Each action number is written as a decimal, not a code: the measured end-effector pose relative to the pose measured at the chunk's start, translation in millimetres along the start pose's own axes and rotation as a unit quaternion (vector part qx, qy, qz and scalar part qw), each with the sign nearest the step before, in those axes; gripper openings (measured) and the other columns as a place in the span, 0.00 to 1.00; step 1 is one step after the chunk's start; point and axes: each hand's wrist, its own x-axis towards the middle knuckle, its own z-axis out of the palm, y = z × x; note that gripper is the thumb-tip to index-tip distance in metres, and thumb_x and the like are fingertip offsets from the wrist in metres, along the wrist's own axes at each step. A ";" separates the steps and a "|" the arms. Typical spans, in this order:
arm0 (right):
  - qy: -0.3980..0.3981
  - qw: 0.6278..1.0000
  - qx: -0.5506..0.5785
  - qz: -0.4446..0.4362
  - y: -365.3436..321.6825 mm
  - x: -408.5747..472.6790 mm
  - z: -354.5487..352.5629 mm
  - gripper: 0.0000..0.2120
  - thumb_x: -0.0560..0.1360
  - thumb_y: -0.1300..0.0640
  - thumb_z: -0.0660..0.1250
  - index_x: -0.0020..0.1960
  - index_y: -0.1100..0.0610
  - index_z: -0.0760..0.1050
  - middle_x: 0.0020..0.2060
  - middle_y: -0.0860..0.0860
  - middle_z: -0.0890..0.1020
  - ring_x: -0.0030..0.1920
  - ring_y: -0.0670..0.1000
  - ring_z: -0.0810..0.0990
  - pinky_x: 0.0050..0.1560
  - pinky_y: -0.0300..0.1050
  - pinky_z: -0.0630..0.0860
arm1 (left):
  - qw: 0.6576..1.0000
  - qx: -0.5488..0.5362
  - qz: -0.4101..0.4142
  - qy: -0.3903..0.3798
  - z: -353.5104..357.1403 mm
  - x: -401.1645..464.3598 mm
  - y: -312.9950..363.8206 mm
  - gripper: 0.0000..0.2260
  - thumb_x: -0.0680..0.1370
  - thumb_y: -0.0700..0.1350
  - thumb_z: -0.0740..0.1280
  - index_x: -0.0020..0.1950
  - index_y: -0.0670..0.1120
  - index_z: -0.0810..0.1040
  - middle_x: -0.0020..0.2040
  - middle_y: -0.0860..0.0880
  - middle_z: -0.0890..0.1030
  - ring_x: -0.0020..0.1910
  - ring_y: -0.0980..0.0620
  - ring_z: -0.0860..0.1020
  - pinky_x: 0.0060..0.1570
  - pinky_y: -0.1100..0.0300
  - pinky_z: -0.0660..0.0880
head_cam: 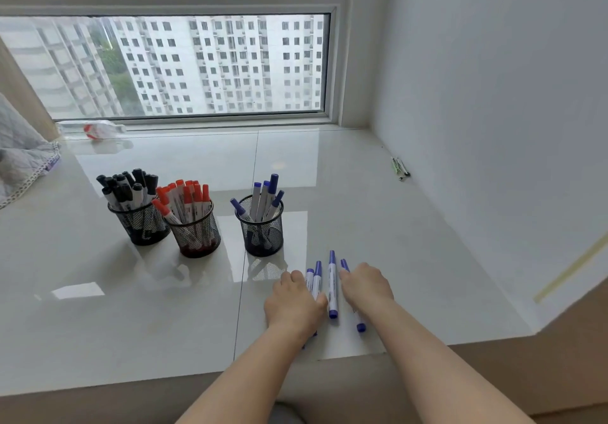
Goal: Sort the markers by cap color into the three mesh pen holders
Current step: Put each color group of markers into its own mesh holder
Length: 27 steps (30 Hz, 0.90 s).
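Three black mesh holders stand on the glossy white sill. The left holder (144, 229) has black-capped markers, the middle holder (197, 239) red-capped ones, and the right holder (263, 237) blue-capped ones. Several loose blue-capped markers lie near the front edge. My left hand (294, 301) lies over two blue markers (316, 278), fingers curled down on them. My right hand (367, 287) covers another blue marker (361, 326), fingers curled round it. One blue marker (333, 287) lies free between the hands.
The window frame (197, 120) runs along the back, with a plastic bottle (98, 129) lying at its left end. A quilted cloth (19, 157) drapes at far left. Two pens (400, 167) lie against the right wall. The sill's front edge (164, 379) is just below my hands.
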 end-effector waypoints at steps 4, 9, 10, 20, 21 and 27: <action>0.004 0.998 -0.061 -0.017 -11.3 -3.0 12.2 0.25 0.77 0.42 0.55 0.63 0.61 0.64 0.60 0.56 0.70 0.57 0.57 0.75 0.47 0.46 0.70 | 1.000 -0.011 0.002 -0.018 -2.1 1.6 -4.2 0.19 0.76 0.52 0.56 0.64 0.43 0.65 0.62 0.46 0.69 0.62 0.47 0.69 0.50 0.55 0.68; 0.015 0.997 -0.070 -0.022 -10.3 0.9 12.1 0.16 0.78 0.58 0.54 0.62 0.63 0.67 0.60 0.58 0.72 0.59 0.57 0.76 0.52 0.45 0.71 | 0.998 -0.042 -0.019 -0.046 -12.7 9.8 -11.8 0.16 0.74 0.47 0.59 0.60 0.42 0.68 0.59 0.45 0.72 0.56 0.44 0.74 0.43 0.57 0.65; 0.017 0.997 -0.066 -0.025 -9.8 1.0 11.6 0.15 0.77 0.59 0.54 0.61 0.63 0.68 0.60 0.58 0.73 0.59 0.57 0.76 0.52 0.44 0.71 | 0.997 -0.050 -0.019 -0.049 -14.7 10.3 -13.4 0.16 0.73 0.47 0.59 0.59 0.42 0.69 0.58 0.45 0.73 0.55 0.44 0.74 0.42 0.58 0.65; -0.047 0.998 -0.003 -0.044 -12.7 -3.6 -9.6 0.05 0.75 0.58 0.57 0.43 0.59 0.66 0.38 0.53 0.73 0.38 0.55 0.73 0.27 0.41 0.63 | 0.869 -0.463 -0.108 -0.135 -46.5 15.3 -26.2 0.05 0.77 0.43 0.59 0.48 0.43 0.71 0.34 0.48 0.76 0.29 0.53 0.81 0.33 0.58 0.77; -0.066 0.996 0.039 -0.037 -18.0 -1.9 -13.6 0.03 0.76 0.60 0.56 0.47 0.60 0.66 0.41 0.55 0.74 0.36 0.55 0.74 0.27 0.40 0.66 | 0.845 -0.505 -0.106 -0.142 -54.9 16.9 -25.2 0.04 0.77 0.40 0.58 0.47 0.42 0.71 0.34 0.48 0.75 0.28 0.54 0.81 0.32 0.60 0.77; -0.042 0.952 0.302 -0.030 -73.1 10.0 -30.7 0.06 0.74 0.56 0.62 0.43 0.58 0.70 0.30 0.52 0.71 0.28 0.51 0.68 0.29 0.43 0.66 | 0.846 -0.523 -0.035 -0.095 -115.1 37.0 -20.8 0.08 0.77 0.39 0.59 0.39 0.46 0.74 0.29 0.50 0.67 0.24 0.54 0.64 0.27 0.63 0.63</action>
